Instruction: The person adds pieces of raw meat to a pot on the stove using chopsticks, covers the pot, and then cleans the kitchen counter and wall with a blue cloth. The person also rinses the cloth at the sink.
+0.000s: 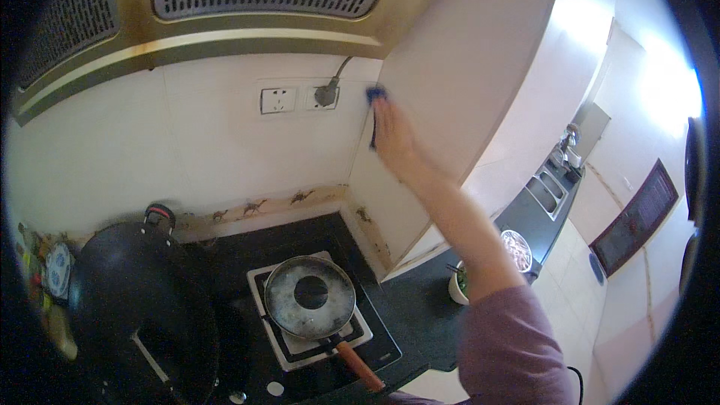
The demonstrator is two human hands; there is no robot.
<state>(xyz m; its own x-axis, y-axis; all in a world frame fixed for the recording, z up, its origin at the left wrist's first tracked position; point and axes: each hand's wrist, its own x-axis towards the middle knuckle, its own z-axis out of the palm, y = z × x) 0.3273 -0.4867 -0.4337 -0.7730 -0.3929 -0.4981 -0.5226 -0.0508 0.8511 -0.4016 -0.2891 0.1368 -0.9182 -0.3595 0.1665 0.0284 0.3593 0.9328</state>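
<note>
My right hand point(392, 132) is raised against the side wall panel point(450, 73), near the corner with the tiled back wall. It presses a dark blue cloth point(376, 94) to that surface; the hand is slightly blurred. Left of it, a grey plug point(325, 94) sits in a wall socket, beside a second socket point(278, 100) with nothing plugged in. My left hand is out of view. Below, a frying pan with a lid point(309, 296) and a reddish-brown handle point(360, 367) rests on the gas hob point(388, 346).
A large black wok point(140, 292) stands at the left. The range hood point(225, 34) hangs overhead. On the dark counter at the right are a white bowl with greens point(458, 287), a bowl of food point(516, 250) and a double sink point(547, 192).
</note>
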